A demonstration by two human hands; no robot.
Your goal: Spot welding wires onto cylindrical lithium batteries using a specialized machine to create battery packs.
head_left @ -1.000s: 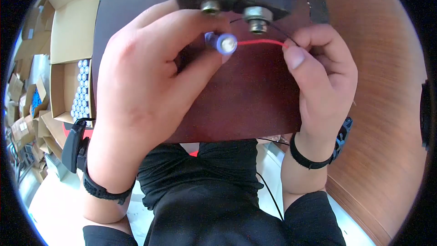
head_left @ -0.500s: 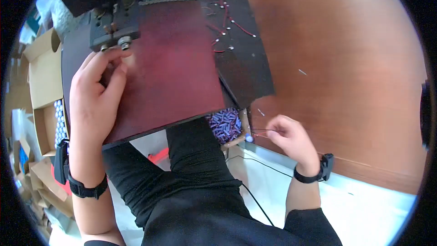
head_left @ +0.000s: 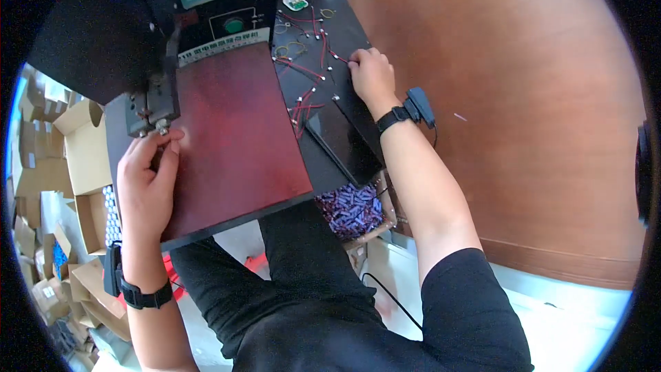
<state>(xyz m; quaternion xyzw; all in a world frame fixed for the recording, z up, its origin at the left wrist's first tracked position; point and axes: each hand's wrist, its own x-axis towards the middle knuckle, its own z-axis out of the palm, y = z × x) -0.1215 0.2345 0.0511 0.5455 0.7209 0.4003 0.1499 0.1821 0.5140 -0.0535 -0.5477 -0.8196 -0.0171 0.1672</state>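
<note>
My left hand [head_left: 148, 182] is raised to the electrode head [head_left: 153, 111] of a dark benchtop machine, thumb and forefinger pinched together just below its metal tips. Whatever those fingers hold is hidden. My right hand [head_left: 373, 79] reaches to the far right edge of the black table, its fingertips closed at the end of a red wire lead [head_left: 338, 56]. More red leads with small white connectors [head_left: 318, 77] lie scattered to the left of it. A dark red board [head_left: 237, 138] covers the table in front of the machine.
A black phone-like slab [head_left: 344, 145] lies on the table. Below it stands a bin of small purple-blue cylinders [head_left: 351, 210]. A small round green-and-white piece [head_left: 295, 3] sits farther back. Cardboard boxes [head_left: 86, 158] line the left; a wooden panel [head_left: 509, 131] fills the right.
My right hand has moved from beside the bin, where thin wires were in its fingers, up to the scattered leads. My left hand stays at the electrodes. The view has shifted.
</note>
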